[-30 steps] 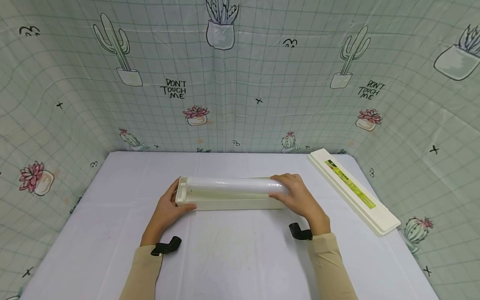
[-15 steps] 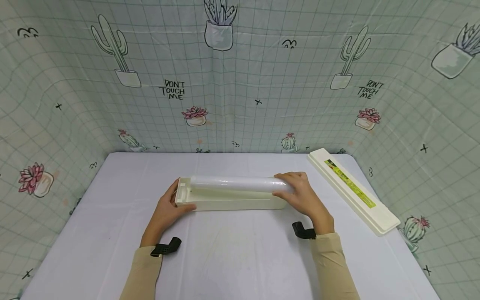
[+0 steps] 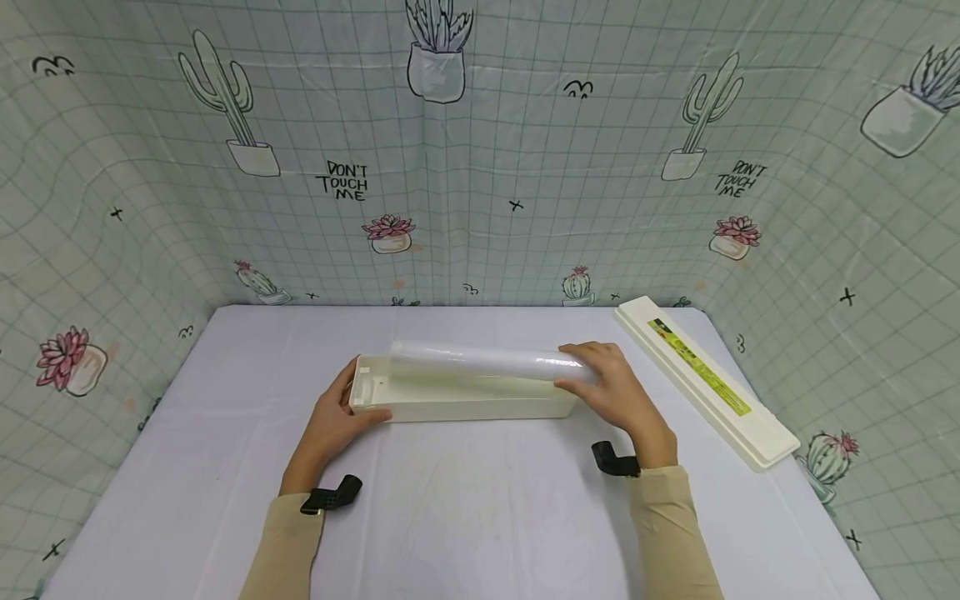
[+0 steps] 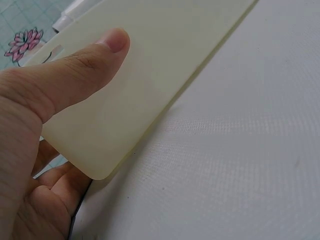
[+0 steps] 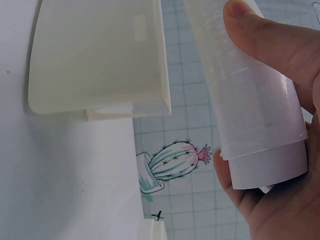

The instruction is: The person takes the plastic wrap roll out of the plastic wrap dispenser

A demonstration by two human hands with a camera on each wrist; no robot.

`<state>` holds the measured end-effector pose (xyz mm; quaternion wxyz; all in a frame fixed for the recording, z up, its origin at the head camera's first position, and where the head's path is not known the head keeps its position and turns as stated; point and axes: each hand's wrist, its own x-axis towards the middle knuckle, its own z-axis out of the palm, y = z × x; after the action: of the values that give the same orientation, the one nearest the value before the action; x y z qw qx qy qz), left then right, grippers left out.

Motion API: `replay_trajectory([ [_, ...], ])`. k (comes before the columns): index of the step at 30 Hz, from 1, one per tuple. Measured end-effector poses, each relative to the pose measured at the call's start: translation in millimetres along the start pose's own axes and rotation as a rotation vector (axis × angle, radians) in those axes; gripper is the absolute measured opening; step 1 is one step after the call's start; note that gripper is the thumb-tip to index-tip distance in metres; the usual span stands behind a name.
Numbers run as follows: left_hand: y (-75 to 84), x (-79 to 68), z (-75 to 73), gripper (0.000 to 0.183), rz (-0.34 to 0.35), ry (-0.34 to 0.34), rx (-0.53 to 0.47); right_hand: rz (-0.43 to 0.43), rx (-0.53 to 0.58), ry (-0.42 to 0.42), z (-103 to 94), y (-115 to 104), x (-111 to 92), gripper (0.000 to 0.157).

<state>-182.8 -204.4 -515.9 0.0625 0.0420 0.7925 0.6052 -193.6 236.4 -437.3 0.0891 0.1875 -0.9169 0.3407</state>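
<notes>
A long cream plastic box (image 3: pixel 480 410) sits lidless on the table, its hollow facing up. My left hand (image 3: pixel 337 421) grips its left end, thumb across the front wall (image 4: pixel 135 85) and fingers behind the end in the left wrist view. Above the box's back rim, a roll of clear cling film (image 3: pixel 480 360) lies at a slight slant. Curled around the roll's right end is my right hand (image 3: pixel 615 392). In the right wrist view, the roll's white core (image 5: pixel 270 167) sticks out past the film, and a gap separates the roll from the box's end (image 5: pixel 100 60).
At the right side of the table lies a long cream lid (image 3: pixel 708 383) bearing a yellow-green label (image 3: pixel 701 367). White cloth (image 3: pixel 457 508) covers the table. A curtain (image 3: pixel 480 150) printed with cacti hangs behind and on both sides.
My right hand has lifted the cling film roll up and to the right, uncovering more of the box's inside at its left end. My left hand keeps its grip on the box.
</notes>
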Motion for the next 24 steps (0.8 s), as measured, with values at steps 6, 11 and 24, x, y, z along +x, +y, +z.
replay_trajectory([
  [6, -0.9, 0.2, 0.0, 0.117, -0.002, 0.007, 0.013, 0.016, -0.003, 0.021, -4.4, 3.2, -2.3, 0.051],
  [11, -1.2, 0.0, 0.1, 0.117, 0.009, 0.008, 0.030, 0.023, -0.013, 0.029, -6.3, 7.5, -3.1, 0.051],
  [24, -1.5, -3.6, 3.1, 0.115, 0.012, 0.015, 0.022, -0.005, -0.041, 0.116, -14.4, 20.3, -10.1, 0.049],
])
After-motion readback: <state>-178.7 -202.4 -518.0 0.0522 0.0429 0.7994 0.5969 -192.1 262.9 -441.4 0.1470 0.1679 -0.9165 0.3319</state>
